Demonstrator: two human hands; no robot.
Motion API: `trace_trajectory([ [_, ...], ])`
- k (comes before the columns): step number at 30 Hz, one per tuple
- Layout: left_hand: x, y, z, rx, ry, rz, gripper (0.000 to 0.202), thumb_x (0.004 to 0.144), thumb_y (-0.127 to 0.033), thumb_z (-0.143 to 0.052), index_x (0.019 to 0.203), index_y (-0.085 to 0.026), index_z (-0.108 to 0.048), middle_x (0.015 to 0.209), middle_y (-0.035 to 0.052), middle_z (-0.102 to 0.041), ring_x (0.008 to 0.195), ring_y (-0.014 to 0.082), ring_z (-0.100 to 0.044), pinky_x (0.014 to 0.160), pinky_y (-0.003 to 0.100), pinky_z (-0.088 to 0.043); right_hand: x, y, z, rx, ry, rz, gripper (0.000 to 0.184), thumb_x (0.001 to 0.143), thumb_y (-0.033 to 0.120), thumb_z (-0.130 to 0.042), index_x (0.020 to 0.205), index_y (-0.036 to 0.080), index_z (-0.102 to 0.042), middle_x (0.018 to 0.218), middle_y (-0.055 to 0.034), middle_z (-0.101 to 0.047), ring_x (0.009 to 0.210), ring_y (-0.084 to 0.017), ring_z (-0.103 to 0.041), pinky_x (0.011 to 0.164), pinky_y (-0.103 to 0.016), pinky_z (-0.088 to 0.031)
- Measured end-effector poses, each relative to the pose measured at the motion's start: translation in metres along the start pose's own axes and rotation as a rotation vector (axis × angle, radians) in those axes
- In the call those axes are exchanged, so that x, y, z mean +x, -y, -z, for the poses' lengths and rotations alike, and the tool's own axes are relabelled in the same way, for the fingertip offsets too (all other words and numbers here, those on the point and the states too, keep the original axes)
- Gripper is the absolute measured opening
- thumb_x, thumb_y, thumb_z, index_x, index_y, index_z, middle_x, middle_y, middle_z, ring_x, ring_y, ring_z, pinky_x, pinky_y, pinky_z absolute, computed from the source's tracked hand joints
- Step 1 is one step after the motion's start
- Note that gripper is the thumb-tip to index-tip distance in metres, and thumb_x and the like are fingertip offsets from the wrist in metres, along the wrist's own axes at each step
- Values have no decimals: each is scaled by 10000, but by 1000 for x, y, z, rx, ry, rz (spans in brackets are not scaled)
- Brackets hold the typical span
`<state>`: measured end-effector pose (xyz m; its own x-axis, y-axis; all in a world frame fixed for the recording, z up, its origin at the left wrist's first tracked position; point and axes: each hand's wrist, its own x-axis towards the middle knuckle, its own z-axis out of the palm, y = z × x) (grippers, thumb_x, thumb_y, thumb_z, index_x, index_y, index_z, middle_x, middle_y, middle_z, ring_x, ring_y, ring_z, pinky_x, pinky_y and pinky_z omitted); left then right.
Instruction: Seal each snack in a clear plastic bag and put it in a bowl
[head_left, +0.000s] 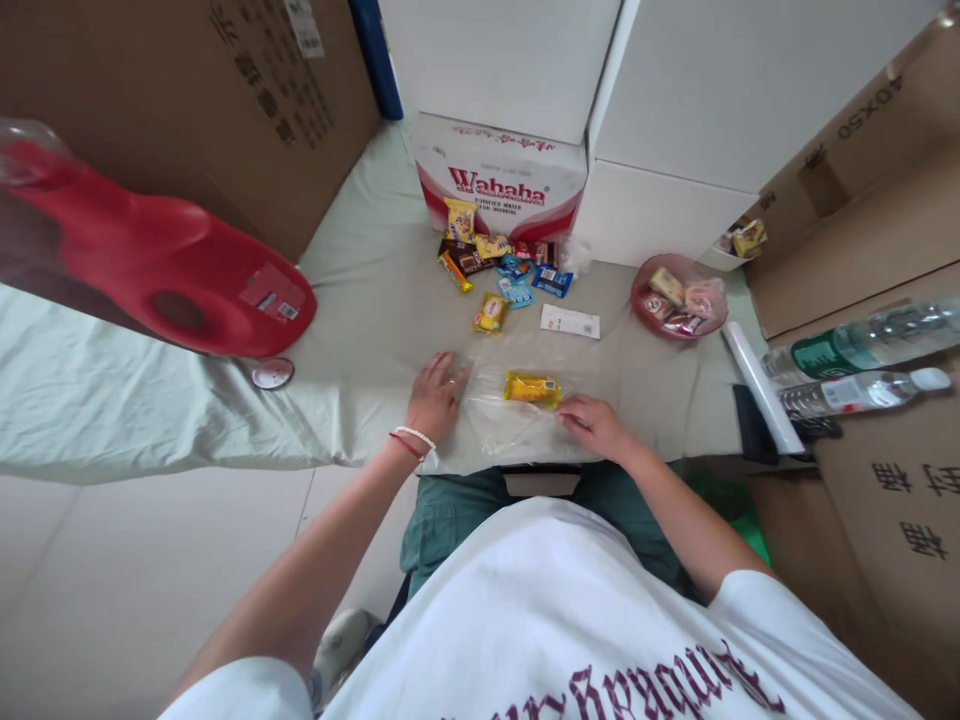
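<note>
A yellow wrapped snack (531, 388) lies on a clear plastic bag (495, 425), spread flat on the cloth in front of me. My left hand (437, 395) rests flat at the bag's left edge, fingers stretched out and holding nothing. At the snack's lower right corner, my right hand (592, 424) has its thumb and fingers pinched together on the bag; their tips are small in view. Beyond the bag are a yellow snack packet (491, 313) and a white paper packet (570, 321). Farther back lies a pile of wrapped snacks (480, 258).
A Wahaba-style printed carton (502, 180) stands behind the pile. To the right are a red bowl of sweets (679, 295), a white roll (761, 388) and two plastic bottles (862, 392). A large red jug (187, 270) and a round badge (272, 374) are on the left.
</note>
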<state>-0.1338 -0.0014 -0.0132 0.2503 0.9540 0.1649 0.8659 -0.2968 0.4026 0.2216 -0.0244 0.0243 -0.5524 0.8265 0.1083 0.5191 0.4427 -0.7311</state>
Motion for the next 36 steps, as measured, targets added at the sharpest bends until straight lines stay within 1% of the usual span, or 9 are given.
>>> trace_trajectory([
  [4, -14, -15, 19, 33, 94, -243, 788, 737, -54, -537, 1480, -306, -609, 1728, 32, -370, 1651, 320, -185, 1328, 642, -98, 31, 2, 18, 20, 31, -130, 291, 1024, 369, -545, 1037, 213, -791, 882, -59, -736, 762, -176, -654, 751, -302, -514],
  [8, -21, -29, 16, -58, 237, -365, 637, 825, -196, -590, 1452, -300, -622, 1572, 52, -590, 1612, 317, -306, 1327, 651, -81, 49, -4, 24, 93, 50, -234, 330, 995, 412, -540, 1029, 188, -781, 784, -25, -706, 680, -153, -603, 672, -266, -452],
  [12, -11, -27, -1, -231, 173, -154, 291, 982, -308, -472, 1078, -265, -744, 1220, 62, -789, 1402, 268, -587, 1286, 589, -281, 54, -15, 27, 149, 62, -344, 355, 970, 442, -542, 1017, 171, -767, 722, -4, -666, 605, -129, -545, 591, -242, -393],
  [16, 8, -21, -14, -323, -4, 147, 384, 1046, -413, -355, 900, -249, -670, 1059, 79, -783, 1114, 219, -709, 1066, 410, -533, 56, -26, 29, 126, 37, -347, 329, 964, 432, -550, 987, 174, -753, 735, -3, -668, 640, -132, -549, 609, -238, -396],
  [19, 21, -16, -21, -271, -82, 266, 401, 1036, -448, -371, 784, -251, -613, 939, 99, -738, 1127, 265, -676, 1059, 450, -520, 58, -32, 31, 20, 43, -362, 287, 988, 377, -532, 993, 190, -749, 773, -15, -691, 689, -155, -588, 651, -257, -424],
  [25, 16, -15, -7, -79, -478, 619, 238, 975, -360, -493, 994, -180, -648, 1092, 181, -667, 1236, 365, -566, 1156, 618, -382, 77, -32, 41, -498, -111, -312, 299, 1030, 283, -485, 1027, 199, -772, 1042, -159, -714, 1044, -308, -600, 841, -385, -494],
  [28, -12, -36, 5, -37, -572, 605, 285, 988, -290, -447, 1134, -148, -647, 1190, 204, -648, 1249, 353, -556, 1161, 616, -368, 103, -33, 43, -515, -141, -218, 334, 1048, 294, -466, 1160, 175, -758, 1122, -179, -698, 1140, -348, -548, 977, -469, -484],
  [33, -35, -96, -3, -86, -176, 3, 392, 948, -208, -477, 1245, -265, -726, 1204, 116, -747, 1086, 288, -649, 1018, 509, -473, 158, -41, 31, -421, 74, -178, 588, 917, 327, -736, 1455, 126, -611, 1298, -195, -676, 1276, -365, -517, 1085, -474, -440],
  [36, -17, -119, -15, -21, 53, -76, 609, 911, -145, -477, 1492, -282, -600, 1508, 79, -640, 1154, 286, -646, 958, 471, -500, 179, -43, 25, -366, 171, -276, 568, 832, 303, -824, 1355, 130, -685, 1059, -156, -739, 1084, -309, -631, 942, -393, -496],
])
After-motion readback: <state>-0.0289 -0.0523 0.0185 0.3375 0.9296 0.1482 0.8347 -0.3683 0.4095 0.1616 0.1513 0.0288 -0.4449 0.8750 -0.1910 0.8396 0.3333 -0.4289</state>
